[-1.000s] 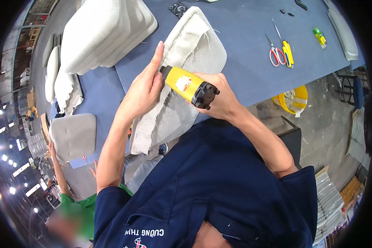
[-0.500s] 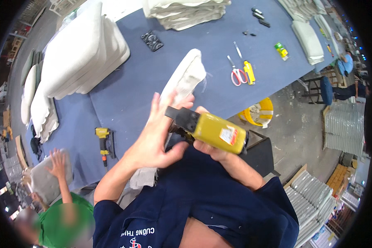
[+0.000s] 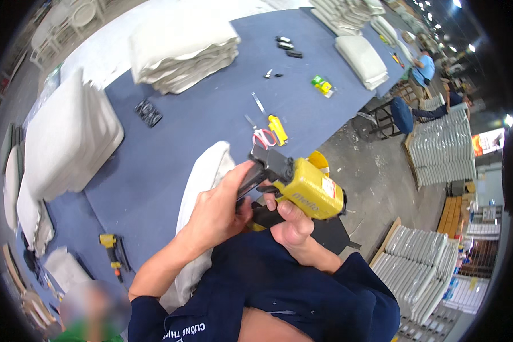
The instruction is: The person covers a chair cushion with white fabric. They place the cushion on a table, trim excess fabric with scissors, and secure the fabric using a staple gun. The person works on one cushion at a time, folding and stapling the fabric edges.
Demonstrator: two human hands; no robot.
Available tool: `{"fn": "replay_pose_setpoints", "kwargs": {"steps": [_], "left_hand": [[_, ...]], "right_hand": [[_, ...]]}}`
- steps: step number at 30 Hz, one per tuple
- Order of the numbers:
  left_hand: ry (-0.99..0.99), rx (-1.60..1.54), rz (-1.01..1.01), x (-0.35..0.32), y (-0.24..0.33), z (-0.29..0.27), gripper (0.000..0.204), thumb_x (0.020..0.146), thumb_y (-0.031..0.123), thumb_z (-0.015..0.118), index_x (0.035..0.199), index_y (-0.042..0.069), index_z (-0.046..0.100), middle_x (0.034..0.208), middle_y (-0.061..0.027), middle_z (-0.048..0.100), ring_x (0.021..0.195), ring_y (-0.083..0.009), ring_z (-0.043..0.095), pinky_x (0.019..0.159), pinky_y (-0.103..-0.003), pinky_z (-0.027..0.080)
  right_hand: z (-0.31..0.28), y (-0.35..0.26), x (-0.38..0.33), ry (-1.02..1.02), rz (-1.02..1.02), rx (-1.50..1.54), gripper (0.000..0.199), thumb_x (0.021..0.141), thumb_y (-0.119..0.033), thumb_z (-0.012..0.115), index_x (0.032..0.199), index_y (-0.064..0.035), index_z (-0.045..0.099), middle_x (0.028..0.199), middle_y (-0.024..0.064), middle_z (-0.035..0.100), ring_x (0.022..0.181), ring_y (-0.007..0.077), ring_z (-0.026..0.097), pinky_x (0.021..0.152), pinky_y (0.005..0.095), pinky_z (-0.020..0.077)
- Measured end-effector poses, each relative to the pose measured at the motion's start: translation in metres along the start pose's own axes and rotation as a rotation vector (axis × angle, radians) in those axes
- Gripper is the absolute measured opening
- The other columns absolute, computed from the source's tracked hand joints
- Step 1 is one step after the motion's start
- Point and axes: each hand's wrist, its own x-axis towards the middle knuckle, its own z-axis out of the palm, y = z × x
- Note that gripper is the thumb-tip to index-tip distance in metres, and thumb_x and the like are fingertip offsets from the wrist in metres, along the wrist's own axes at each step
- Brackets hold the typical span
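In front of my chest I hold a yellow and black staple gun [image 3: 316,188], tilted, its black nose pointing up and left. My left hand [image 3: 214,211] is closed round its black magazine part. My right hand [image 3: 293,228] grips it beneath the yellow body, with the thumb showing; the handle is mostly hidden. A pale padded cushion [image 3: 202,174] lies under my left forearm along the table's near edge, partly covered by the arm. Beyond the tool's nose lie red-handled scissors [image 3: 262,138] and a yellow utility knife [image 3: 278,130].
On the blue table [image 3: 171,142] are a second staple gun [image 3: 114,253], a dark patterned phone [image 3: 148,113], a green-yellow packet [image 3: 321,85] and stacked pale cushions [image 3: 68,137]. A yellow bucket [image 3: 319,162] stands off its right edge. A person in green [image 3: 88,328] is at lower left.
My view has swung, shifting the table leftward. My left hand, spread beside the staple gun before, is now closed on its magazine. The cushion is now less tilted toward the far side.
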Motion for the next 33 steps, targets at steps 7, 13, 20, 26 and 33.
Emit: {"fn": "replay_pose_setpoints", "kwargs": {"steps": [7, 13, 20, 26, 33], "left_hand": [[-0.136, -0.514, -0.273, 0.055, -0.024, 0.036, 0.032, 0.101, 0.029, 0.075, 0.116, 0.002, 0.064, 0.082, 0.0046, 0.060, 0.066, -0.0031, 0.050, 0.057, -0.022, 0.039], [0.161, -0.543, -0.626, 0.117, -0.010, 0.069, 0.011, 0.106, 0.014, 0.065, 0.108, 0.003, 0.063, 0.079, 0.0087, 0.053, 0.064, -0.0001, 0.043, 0.055, -0.020, 0.033], [0.451, -0.513, -0.770, 0.134, -0.044, 0.062, 0.019, 0.109, 0.023, 0.061, 0.097, 0.014, 0.051, 0.065, 0.0101, 0.039, 0.047, -0.0001, 0.033, 0.040, -0.021, 0.025], [0.582, -0.726, -0.958, 0.139, -0.047, 0.054, 0.019, 0.110, 0.022, 0.061, 0.098, 0.012, 0.051, 0.066, 0.0077, 0.041, 0.046, -0.0033, 0.033, 0.042, -0.023, 0.025], [0.448, -0.637, -1.021, 0.147, -0.059, 0.053, 0.021, 0.111, 0.022, 0.061, 0.097, 0.011, 0.050, 0.066, 0.0087, 0.039, 0.049, -0.0028, 0.030, 0.045, -0.024, 0.022]], "right_hand": [[-0.114, -0.084, 0.156, -0.210, 0.039, 0.373, 0.061, 0.095, -0.049, 0.073, 0.137, -0.0074, 0.060, 0.086, -0.0001, 0.063, 0.095, 0.0179, 0.061, 0.101, 0.0428, 0.0465], [-0.283, -0.012, 0.342, -0.774, 0.666, -0.714, 0.078, 0.088, -0.051, 0.085, 0.145, -0.0053, 0.060, 0.124, 0.0109, 0.073, 0.118, 0.0234, 0.068, 0.098, 0.0413, 0.0569], [-0.518, -0.004, 0.557, 0.567, -0.148, -1.746, 0.033, 0.092, -0.032, 0.069, 0.116, -0.0125, 0.079, 0.106, 0.0187, 0.079, 0.096, 0.0417, 0.076, 0.083, 0.0550, 0.0609], [-0.553, 0.008, 0.657, 0.630, 0.134, -1.816, 0.052, 0.096, -0.037, 0.068, 0.145, -0.0212, 0.065, 0.130, 0.0141, 0.072, 0.128, 0.0370, 0.063, 0.102, 0.0561, 0.0534], [-0.587, 0.014, 0.712, 0.664, 0.233, -2.165, 0.032, 0.098, -0.032, 0.065, 0.127, -0.0207, 0.074, 0.121, 0.0070, 0.076, 0.133, 0.0332, 0.059, 0.104, 0.0647, 0.0470]]}}
